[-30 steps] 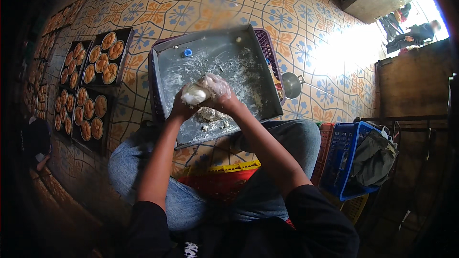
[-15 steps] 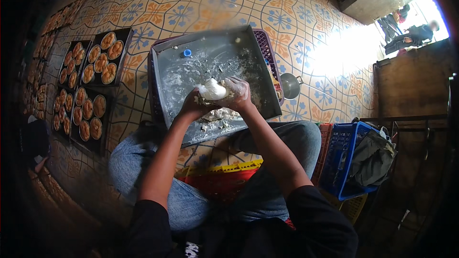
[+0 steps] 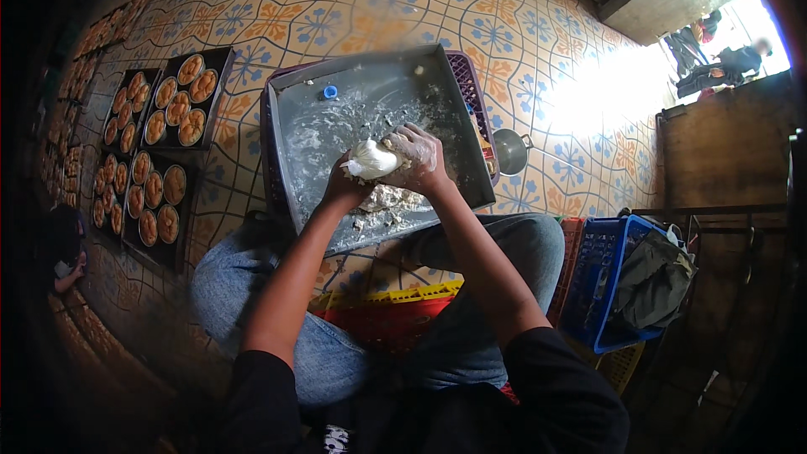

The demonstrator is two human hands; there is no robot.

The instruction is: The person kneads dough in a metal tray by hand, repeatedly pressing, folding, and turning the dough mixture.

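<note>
Over a grey metal tray [image 3: 370, 76], both my hands hold a smooth, rounded white bundle [image 3: 375, 160], which looks like a filled plastic bag gathered at its left end. My left hand [image 3: 345, 185] cups it from the left and below. From the right, my flour-dusted right hand [image 3: 418, 158] presses its fingers round it; the fingertips are partly hidden. A heap of crumbly white mixture [image 3: 393, 199] lies in the tray just below my hands. White smears and crumbs cover the tray's floor. Farther off in the tray sits a small blue cap [image 3: 330, 92].
A purple crate [image 3: 465, 76] supports the tray; a metal pot [image 3: 510, 152] stands right of it. Dark baking trays [image 3: 220, 76] with filled round tins lie left. Blue crate [image 3: 580, 307] with dark cloth stands right. A person [image 3: 71, 269] is at far left.
My right hand has turned a little, its fingers now reaching higher over the white bundle. The bundle has tilted slightly. At the far left, the person has shifted.
</note>
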